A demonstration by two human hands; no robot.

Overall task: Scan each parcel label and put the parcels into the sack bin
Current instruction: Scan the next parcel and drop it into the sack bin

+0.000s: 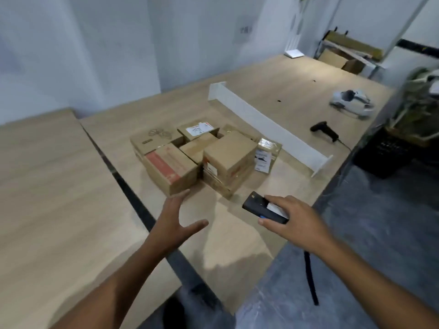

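Several cardboard parcels (202, 157) sat packed together mid-table, square-edged and matte brown, some with white labels. Pale wood-grain table (59, 186) lay open between them and the near edge, where my left hand (175, 217) hovered, fingers spread, just short of the nearest box. My right hand (294, 222) gripped a flat black scanner (261, 206), its long axis slanting, nose toward the parcels.

The right hand (297, 222) covers part of the scanner (254, 205); print on the parcel label (196, 129) is unreadably blurred.
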